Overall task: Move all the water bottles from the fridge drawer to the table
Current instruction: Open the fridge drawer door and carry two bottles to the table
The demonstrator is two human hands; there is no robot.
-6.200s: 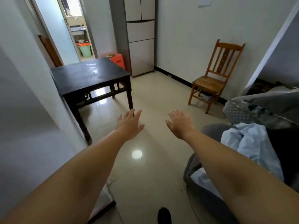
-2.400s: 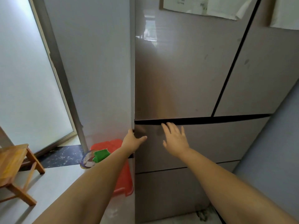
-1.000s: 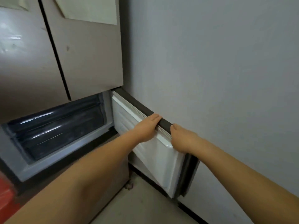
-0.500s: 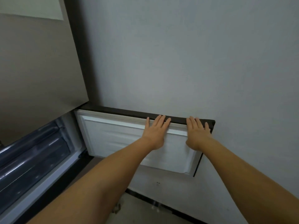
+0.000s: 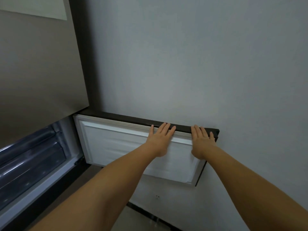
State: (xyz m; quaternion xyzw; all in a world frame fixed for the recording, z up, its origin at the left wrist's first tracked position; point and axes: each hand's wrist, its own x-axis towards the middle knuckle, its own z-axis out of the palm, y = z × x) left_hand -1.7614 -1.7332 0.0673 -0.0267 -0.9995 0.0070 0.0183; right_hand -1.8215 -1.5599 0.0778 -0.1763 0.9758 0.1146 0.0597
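A: Grip check? Left hand point(image 5: 160, 140) and right hand point(image 5: 200, 141) both lie flat, fingers straight, on the swung-open fridge door point(image 5: 126, 147), center frame.

B: Drawer point(image 5: 31, 165) sits lower left; bottles not visible, no readable labels.

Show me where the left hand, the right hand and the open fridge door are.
left hand point(image 5: 159, 139): head view, back of hand.
right hand point(image 5: 201, 141): head view, back of hand.
fridge door point(image 5: 116, 145): head view, white inner panel.

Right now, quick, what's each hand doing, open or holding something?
Left hand: open, fingers straight, resting on the top edge of the fridge door.
Right hand: open, fingers straight, resting on the same top edge.
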